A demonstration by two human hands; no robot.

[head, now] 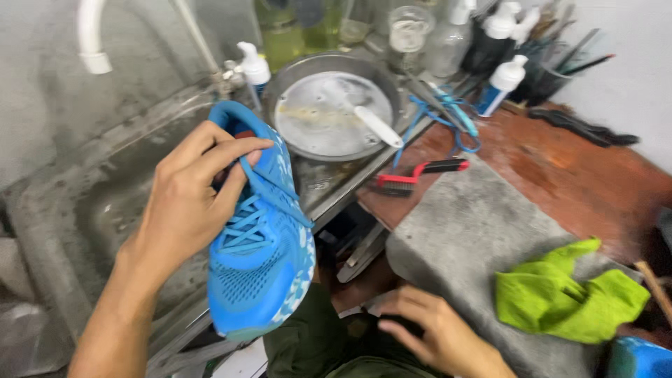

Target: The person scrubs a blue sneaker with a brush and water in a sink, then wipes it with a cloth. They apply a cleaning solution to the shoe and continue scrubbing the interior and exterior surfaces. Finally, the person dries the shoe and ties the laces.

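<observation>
1. My left hand (185, 203) is clamped around a blue sneaker (262, 238), fingers hooked in at the collar, holding it up over the steel sink (77, 210).
2. I judge this the lift-and-inspect step of cleaning; the metal basin (332, 112) with its white brush (374, 124) sits just beyond.
3. My right hand (434, 329) rests low and loosely curled, holding nothing I can see; next it needs a tool, perhaps the red-handled brush (413, 175) or the green cloth (570, 294).
</observation>
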